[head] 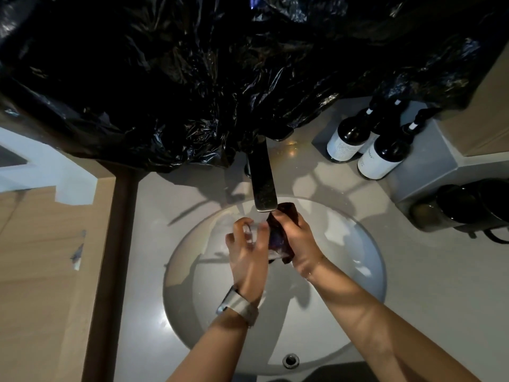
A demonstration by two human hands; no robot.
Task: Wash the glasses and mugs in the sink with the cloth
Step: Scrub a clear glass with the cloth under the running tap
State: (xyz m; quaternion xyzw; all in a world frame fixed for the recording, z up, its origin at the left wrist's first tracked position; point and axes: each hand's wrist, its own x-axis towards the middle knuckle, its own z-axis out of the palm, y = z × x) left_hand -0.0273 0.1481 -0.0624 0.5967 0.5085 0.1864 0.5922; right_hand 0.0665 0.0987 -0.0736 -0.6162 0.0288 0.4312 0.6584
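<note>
Hands: left hand (248, 250) fingers curled round clear glass (254, 238); right hand (296, 238) grips dark cloth (278, 238).
Sink (344, 244): both held over it, below tap (263, 183) at 12 o'clock.

There is one view, from a wide-angle camera worn on the person's head. It looks steeply down and forward over the round sink (366, 271), which fills the middle and lower part of the frame. Both forearms enter from the bottom edge, and the left hand (248, 252) and right hand (296, 244) meet close below the lens, near the centre. The faucet (263, 183) points toward the camera from the far side. The counter (429, 285) spreads around the basin, its lines bowed toward the edges by the lens. Black plastic sheeting (220, 64) fills the upper half, closing off the forward view.
</note>
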